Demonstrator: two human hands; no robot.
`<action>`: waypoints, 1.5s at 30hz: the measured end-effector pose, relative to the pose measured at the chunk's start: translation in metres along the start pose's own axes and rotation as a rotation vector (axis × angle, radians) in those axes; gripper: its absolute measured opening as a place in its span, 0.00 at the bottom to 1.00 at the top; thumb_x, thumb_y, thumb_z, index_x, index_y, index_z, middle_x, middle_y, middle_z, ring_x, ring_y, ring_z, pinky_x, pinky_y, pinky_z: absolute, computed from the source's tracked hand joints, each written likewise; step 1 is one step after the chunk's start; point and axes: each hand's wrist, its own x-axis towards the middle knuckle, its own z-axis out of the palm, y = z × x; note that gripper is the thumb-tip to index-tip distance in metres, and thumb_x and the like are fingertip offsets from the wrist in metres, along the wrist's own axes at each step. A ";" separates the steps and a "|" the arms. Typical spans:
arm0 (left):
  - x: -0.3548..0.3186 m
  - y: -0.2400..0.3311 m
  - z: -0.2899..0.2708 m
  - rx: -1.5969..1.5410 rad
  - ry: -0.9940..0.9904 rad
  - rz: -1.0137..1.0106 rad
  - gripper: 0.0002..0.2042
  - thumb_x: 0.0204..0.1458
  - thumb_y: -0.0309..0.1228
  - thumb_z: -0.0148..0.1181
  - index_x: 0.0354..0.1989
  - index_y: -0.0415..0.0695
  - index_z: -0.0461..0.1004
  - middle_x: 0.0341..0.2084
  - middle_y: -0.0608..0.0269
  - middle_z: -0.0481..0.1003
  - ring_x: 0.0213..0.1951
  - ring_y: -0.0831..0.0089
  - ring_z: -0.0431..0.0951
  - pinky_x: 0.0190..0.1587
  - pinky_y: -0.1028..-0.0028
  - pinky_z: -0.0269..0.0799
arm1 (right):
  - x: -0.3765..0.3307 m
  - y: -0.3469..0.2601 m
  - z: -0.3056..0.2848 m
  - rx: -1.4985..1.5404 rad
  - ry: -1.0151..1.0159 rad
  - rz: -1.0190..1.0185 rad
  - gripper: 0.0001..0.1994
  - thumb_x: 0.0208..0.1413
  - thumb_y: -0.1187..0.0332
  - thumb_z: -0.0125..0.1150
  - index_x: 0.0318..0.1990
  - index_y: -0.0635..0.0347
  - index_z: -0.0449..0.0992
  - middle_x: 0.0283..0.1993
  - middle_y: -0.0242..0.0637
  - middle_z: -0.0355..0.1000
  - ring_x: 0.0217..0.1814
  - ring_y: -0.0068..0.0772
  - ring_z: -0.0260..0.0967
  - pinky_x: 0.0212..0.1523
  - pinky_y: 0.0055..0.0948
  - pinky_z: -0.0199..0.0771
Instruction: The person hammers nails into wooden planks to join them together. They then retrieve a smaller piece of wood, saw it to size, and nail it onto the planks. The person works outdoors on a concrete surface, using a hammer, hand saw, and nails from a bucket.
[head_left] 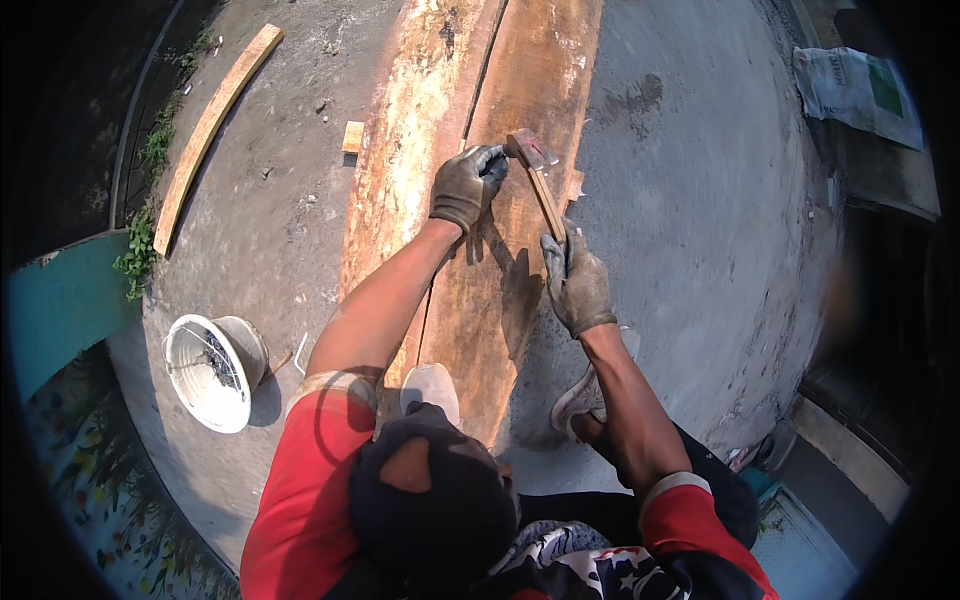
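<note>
My right hand (580, 285), in a worn grey-brown glove, is closed round the wooden handle of a hatchet (545, 195). The hatchet's head has a dark blunt end towards my left hand and a flat, shiny blade on the other side. Gloved as well, my left hand (467, 187) is closed with its fingertips pinched beside the blunt end. What it pinches, if anything, is too small to make out. Beneath both hands lie two long, weathered wooden planks (425, 110), side by side with a dark narrow gap between them.
A light shoe (432, 385) rests on the planks' near end. Short wood blocks (353, 137) stick out from under the planks. On the concrete at left are a white bucket (225, 390) holding dark bits and a long wooden batten (210, 130). A white sack (855, 95) lies far right.
</note>
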 end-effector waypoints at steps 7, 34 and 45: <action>-0.006 -0.003 -0.010 -0.065 0.003 0.109 0.14 0.59 0.33 0.63 0.51 0.44 0.81 0.48 0.54 0.81 0.48 0.56 0.82 0.53 0.65 0.77 | 0.015 -0.003 0.000 -0.083 -0.087 0.133 0.21 0.70 0.59 0.53 0.63 0.64 0.67 0.39 0.59 0.78 0.42 0.65 0.79 0.38 0.53 0.76; -0.378 -0.118 -0.384 0.389 0.896 -0.521 0.12 0.58 0.26 0.62 0.49 0.38 0.78 0.45 0.53 0.82 0.47 0.62 0.82 0.54 0.65 0.75 | 0.014 -0.013 0.016 0.150 0.256 -0.243 0.22 0.70 0.55 0.52 0.58 0.68 0.69 0.41 0.65 0.77 0.44 0.70 0.76 0.41 0.55 0.73; -0.362 -0.169 -0.396 0.833 0.263 -0.920 0.17 0.56 0.38 0.64 0.55 0.58 0.80 0.53 0.53 0.79 0.54 0.57 0.79 0.58 0.60 0.74 | 0.029 0.092 0.050 -0.006 0.014 -0.046 0.15 0.72 0.53 0.52 0.44 0.57 0.72 0.20 0.26 0.61 0.19 0.20 0.59 0.22 0.29 0.60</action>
